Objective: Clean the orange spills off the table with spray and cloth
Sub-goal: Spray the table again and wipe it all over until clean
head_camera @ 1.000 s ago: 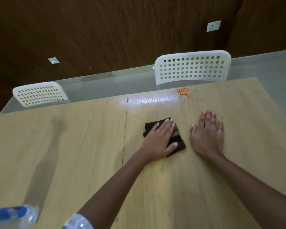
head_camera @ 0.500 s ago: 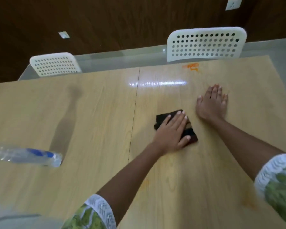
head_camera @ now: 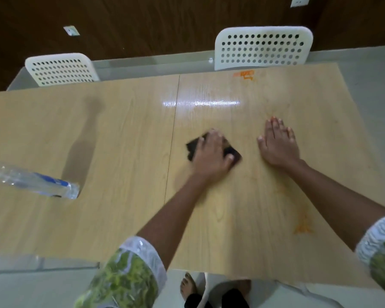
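My left hand presses flat on a dark folded cloth near the middle of the light wooden table; the hand is motion-blurred and covers most of the cloth. My right hand lies palm down on the table to the right of the cloth, fingers spread, holding nothing. A bright orange spill marks the far edge of the table. A fainter orange smear sits near the front right. A clear plastic bottle with a blue label stands at the left.
Two white perforated chairs stand behind the table, one at the far left and one at the far right. A seam runs down the tabletop left of the cloth. Bare feet show below the front edge.
The cloth under my left hand has slid a little left and toward me across the table. The head camera has tilted down, bringing the front edge and near smear into view.
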